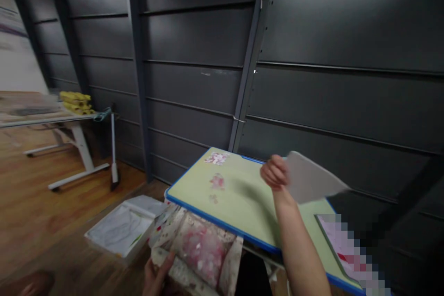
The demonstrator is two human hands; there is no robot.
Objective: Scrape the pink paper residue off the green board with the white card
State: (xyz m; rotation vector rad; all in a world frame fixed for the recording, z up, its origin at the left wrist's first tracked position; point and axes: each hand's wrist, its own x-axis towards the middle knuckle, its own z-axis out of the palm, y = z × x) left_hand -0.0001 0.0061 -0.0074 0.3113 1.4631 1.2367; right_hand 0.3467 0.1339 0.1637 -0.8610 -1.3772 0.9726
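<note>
My left hand (157, 274) grips the near left rim of an open cardboard box (180, 266), its thumb over the edge. Inside the box lies a heap of small pink and white pieces (204, 249), too blurred to name. Raised over the table (249, 194), my right hand (275, 171) is closed on the left edge of a white sheet (310, 178), tilted and smeared by motion. On the pale green tabletop with blue edging sit small piles of pink and white pieces (217, 158), (217, 181) toward the far left.
An open white box (121, 229) stands on the floor to the left. A partly pixelated board (335, 236) lies at the table's right end. Dark metal panels (194, 32) rise behind. Far left, a white-legged table (81, 145) carries yellow rolls (76, 102), beside a broom-like pole (114, 148).
</note>
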